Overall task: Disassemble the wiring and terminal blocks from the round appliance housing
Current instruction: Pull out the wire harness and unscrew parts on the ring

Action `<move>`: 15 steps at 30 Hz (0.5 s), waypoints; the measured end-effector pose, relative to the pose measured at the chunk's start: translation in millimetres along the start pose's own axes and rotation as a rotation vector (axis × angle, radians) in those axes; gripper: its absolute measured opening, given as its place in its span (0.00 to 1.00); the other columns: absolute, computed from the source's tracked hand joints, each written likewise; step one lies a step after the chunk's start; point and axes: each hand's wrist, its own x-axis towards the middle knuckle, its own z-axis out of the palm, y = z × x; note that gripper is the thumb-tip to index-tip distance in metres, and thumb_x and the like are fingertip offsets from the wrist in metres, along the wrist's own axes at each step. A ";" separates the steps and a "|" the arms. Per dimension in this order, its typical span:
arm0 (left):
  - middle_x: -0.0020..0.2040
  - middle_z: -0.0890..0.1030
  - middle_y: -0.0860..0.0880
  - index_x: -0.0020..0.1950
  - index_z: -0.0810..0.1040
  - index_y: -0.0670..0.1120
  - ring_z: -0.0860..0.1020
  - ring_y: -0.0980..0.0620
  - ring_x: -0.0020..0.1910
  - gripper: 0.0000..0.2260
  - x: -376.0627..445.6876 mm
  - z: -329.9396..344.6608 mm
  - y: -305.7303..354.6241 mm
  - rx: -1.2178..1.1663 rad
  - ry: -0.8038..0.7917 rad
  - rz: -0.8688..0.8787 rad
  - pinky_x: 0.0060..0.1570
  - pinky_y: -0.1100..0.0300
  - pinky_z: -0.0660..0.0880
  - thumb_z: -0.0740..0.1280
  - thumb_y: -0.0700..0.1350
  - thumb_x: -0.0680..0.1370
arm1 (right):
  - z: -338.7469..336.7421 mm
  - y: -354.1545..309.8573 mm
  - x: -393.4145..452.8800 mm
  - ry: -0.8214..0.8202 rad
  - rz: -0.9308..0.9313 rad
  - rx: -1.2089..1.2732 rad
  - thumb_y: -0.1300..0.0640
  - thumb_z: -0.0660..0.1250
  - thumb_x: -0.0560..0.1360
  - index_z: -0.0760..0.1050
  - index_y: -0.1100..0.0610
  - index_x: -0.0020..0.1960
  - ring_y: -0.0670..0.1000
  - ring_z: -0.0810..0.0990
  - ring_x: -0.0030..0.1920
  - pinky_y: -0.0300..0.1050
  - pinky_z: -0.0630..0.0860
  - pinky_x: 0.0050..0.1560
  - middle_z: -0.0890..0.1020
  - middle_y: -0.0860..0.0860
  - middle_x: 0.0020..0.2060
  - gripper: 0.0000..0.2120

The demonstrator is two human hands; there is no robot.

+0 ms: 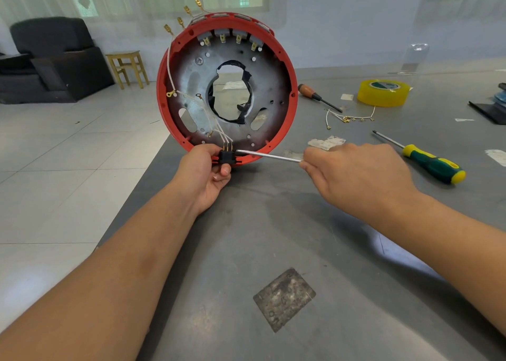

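The round red housing [287, 67] stands on edge on the grey table [273, 237], its metal inner plate facing me. My left hand [208, 174] grips its bottom rim, thumb beside a black terminal block [227, 156] with brass pins. White wires [191, 102] run from the block across the plate and up to loose brass terminals [182, 15] above the rim. Several grey terminal blocks [232, 36] sit along the top inside. My right hand [358, 171] holds a screwdriver whose steel shaft [269, 156] ends right beside the black block.
A green-and-yellow screwdriver [430, 163], a wooden-handled screwdriver [317, 96], a yellow tape roll [383, 92] and a loose wire harness [350, 117] lie to the right. The table's left edge runs diagonally; floor, a stool [127, 67] and a dark armchair [52, 59] lie beyond.
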 end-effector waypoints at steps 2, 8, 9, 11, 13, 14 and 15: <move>0.47 0.76 0.39 0.47 0.64 0.45 0.66 0.53 0.23 0.07 -0.5 -0.2 0.0 -0.006 0.004 0.002 0.20 0.64 0.62 0.56 0.34 0.80 | -0.1 -2.8 -0.7 0.005 0.021 0.021 0.39 0.45 0.83 0.65 0.46 0.49 0.58 0.75 0.31 0.42 0.56 0.27 0.74 0.48 0.33 0.15; 0.48 0.77 0.39 0.47 0.65 0.45 0.66 0.53 0.23 0.06 -2.8 0.1 0.6 -0.015 0.014 -0.003 0.21 0.64 0.65 0.57 0.34 0.80 | 2.5 -5.5 -1.8 0.007 0.046 0.038 0.39 0.45 0.83 0.65 0.45 0.50 0.58 0.70 0.30 0.41 0.53 0.27 0.75 0.49 0.33 0.15; 0.49 0.77 0.38 0.47 0.65 0.45 0.66 0.53 0.23 0.06 -3.0 0.2 0.8 -0.014 0.015 -0.005 0.21 0.64 0.65 0.57 0.34 0.80 | 3.3 -6.1 -2.3 0.003 0.051 0.044 0.38 0.44 0.83 0.65 0.45 0.51 0.57 0.70 0.30 0.41 0.53 0.27 0.75 0.49 0.32 0.15; 0.51 0.77 0.37 0.47 0.65 0.45 0.66 0.53 0.23 0.06 -3.2 0.6 1.0 -0.013 0.019 -0.004 0.21 0.64 0.65 0.57 0.34 0.80 | 4.3 -7.4 -2.9 -0.004 0.061 0.056 0.38 0.43 0.83 0.64 0.45 0.51 0.57 0.69 0.29 0.41 0.53 0.27 0.73 0.48 0.31 0.15; 0.51 0.76 0.37 0.47 0.65 0.44 0.66 0.52 0.23 0.06 -3.5 1.0 1.3 -0.011 0.024 -0.002 0.21 0.64 0.65 0.57 0.34 0.81 | 4.6 -8.8 -3.4 -0.010 0.072 0.069 0.38 0.43 0.82 0.63 0.45 0.50 0.56 0.69 0.28 0.41 0.54 0.27 0.72 0.48 0.30 0.15; 0.51 0.76 0.37 0.47 0.65 0.44 0.66 0.52 0.24 0.06 -3.8 1.4 1.2 -0.011 0.026 -0.002 0.21 0.64 0.65 0.57 0.34 0.81 | 4.8 -9.5 -3.7 -0.010 0.078 0.073 0.38 0.43 0.83 0.62 0.45 0.50 0.56 0.68 0.27 0.41 0.55 0.27 0.71 0.47 0.29 0.14; 0.51 0.77 0.37 0.47 0.66 0.44 0.66 0.52 0.24 0.06 -4.2 1.8 1.2 -0.009 0.028 -0.003 0.21 0.64 0.65 0.56 0.34 0.81 | 4.8 -10.2 -4.0 -0.011 0.084 0.074 0.38 0.43 0.83 0.62 0.45 0.50 0.55 0.67 0.27 0.41 0.55 0.27 0.70 0.47 0.29 0.14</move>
